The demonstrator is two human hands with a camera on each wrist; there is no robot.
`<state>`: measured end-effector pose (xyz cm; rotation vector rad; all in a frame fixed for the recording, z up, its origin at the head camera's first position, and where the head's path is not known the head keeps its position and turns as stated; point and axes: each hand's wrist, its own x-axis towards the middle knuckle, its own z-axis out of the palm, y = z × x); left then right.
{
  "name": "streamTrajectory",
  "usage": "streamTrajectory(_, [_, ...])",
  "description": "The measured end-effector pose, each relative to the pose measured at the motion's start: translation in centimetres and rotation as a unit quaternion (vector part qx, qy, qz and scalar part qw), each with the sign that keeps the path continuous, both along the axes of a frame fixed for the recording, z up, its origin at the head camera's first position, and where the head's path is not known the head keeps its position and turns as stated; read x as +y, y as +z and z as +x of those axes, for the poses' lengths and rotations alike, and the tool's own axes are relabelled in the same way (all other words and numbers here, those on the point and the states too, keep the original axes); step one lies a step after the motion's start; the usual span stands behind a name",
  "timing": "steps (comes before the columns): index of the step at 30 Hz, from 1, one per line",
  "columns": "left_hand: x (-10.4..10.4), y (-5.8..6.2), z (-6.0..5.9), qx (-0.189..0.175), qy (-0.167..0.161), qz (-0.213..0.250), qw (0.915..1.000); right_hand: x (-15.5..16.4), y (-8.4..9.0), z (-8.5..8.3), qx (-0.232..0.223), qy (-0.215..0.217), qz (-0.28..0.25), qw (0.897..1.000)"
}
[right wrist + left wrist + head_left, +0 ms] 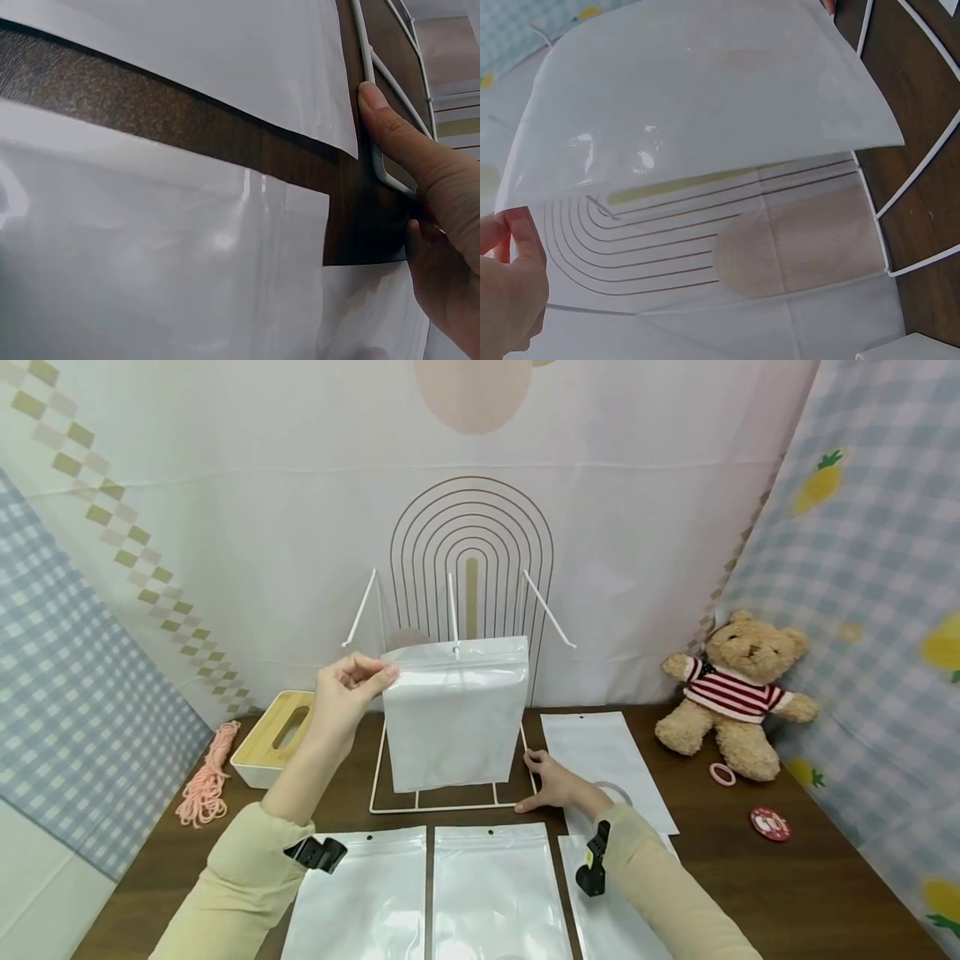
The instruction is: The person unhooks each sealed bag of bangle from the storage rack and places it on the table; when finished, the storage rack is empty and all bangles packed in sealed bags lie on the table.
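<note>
A white plastic pouch [453, 714] hangs on the middle prong of a white wire rack [450, 807]. My left hand [352, 685] pinches the pouch's top left corner; the left wrist view shows the fingers [514, 247] on the pouch [697, 97] edge. My right hand [551, 781] lies at the rack's front right corner, fingers straight. In the right wrist view a fingertip [379, 105] presses the rack's wire base [367, 60]. More flat white pouches [495, 893] lie on the brown table [787, 893] in front.
A teddy bear [731, 693] in a striped shirt sits at the right, with a pink ring [722, 774] and a red round badge [770, 823] near it. A tissue box [273, 747] and pink cord [206, 781] lie at the left. Cloth backdrops close in all sides.
</note>
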<state>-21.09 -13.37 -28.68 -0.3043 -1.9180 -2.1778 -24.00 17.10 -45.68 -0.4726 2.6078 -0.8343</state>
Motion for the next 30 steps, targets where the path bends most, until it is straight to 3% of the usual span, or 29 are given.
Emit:
streamTrajectory(14, [0.2,0.5,2.5,0.013,0.002,0.025,0.9996,0.0,-0.1,0.0,0.005,0.0,-0.004,1.0])
streamTrajectory(18, [-0.7,0.9,3.4,0.028,-0.01,0.053,0.9982,-0.1,-0.2,0.0,0.001,0.004,0.002,1.0])
streamTrajectory(23, [-3.7,1.2,5.8,0.054,-0.029,0.082,0.9947,-0.1,0.1,0.0,0.004,0.02,0.011,1.0])
streamTrajectory(27, [-7.5,0.7,8.5,0.066,-0.027,0.065,0.9953,-0.1,0.1,-0.3,0.006,0.015,0.019,1.0])
streamTrajectory(30, [-11.3,-0.4,10.7,0.078,-0.032,0.043,0.9955,-0.2,0.2,-0.4,0.003,0.013,0.019,1.0])
